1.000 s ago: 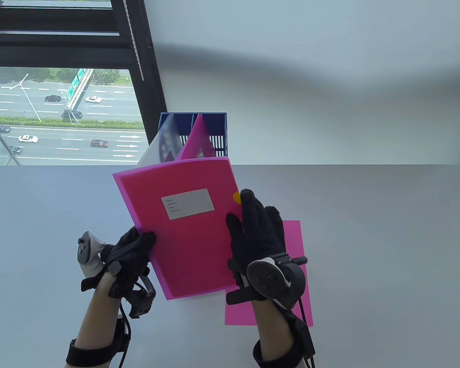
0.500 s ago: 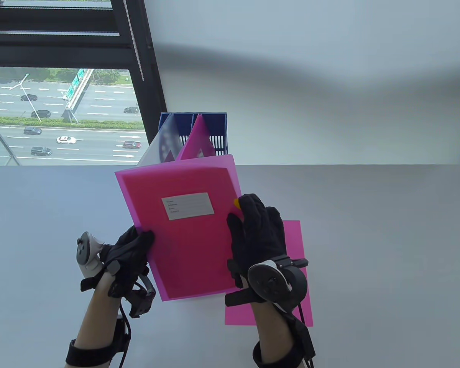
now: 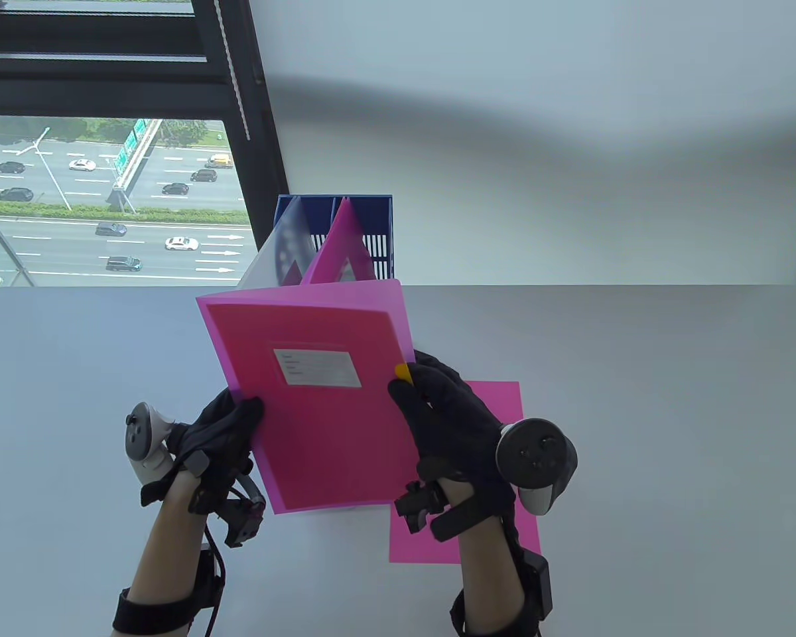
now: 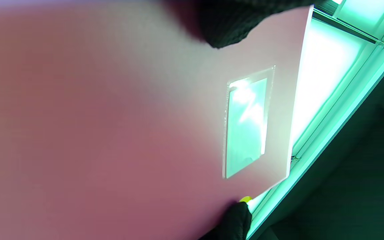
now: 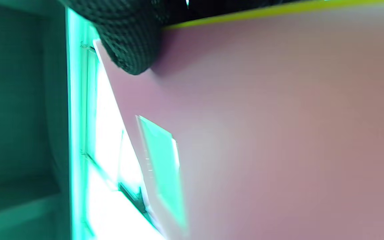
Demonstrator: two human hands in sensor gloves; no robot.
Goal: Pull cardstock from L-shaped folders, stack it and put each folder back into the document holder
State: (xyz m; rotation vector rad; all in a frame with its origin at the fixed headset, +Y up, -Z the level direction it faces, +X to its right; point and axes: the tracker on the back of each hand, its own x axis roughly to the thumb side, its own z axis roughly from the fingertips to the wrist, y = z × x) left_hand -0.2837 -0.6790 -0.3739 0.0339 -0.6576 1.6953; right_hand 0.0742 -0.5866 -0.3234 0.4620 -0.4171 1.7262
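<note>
Table view first: both hands had the pink L-shaped folder [image 3: 318, 398] held up off the grey table [image 3: 670, 411], tilted a bit. The left hand [image 3: 222, 431] pinched its left edge around 8 o'clock, thumb on the front. The right hand [image 3: 448, 424] had fingers curled onto the right edge at 3 o'clock, right by a yellow tab [image 3: 403, 372] of cardstock poking out. A loose pink cardstock sheet [image 3: 504, 411] lay flat on the table under the right hand, toward 5 o'clock. The blue document holder [image 3: 365, 229] stood at 12 o'clock behind the folder, with a clear folder [image 3: 272, 255] and another pink folder [image 3: 338, 245] leaning in it.

Left wrist view: pretty blurry, the folder filled the frame with its label pocket [image 4: 247, 123] at 3 o'clock and a gloved thumb pressed at 12.

Right wrist view: a gloved fingertip [image 5: 128, 50] gripped the folder edge beside a yellow strip [image 5: 278, 11] at 12 o'clock.
</note>
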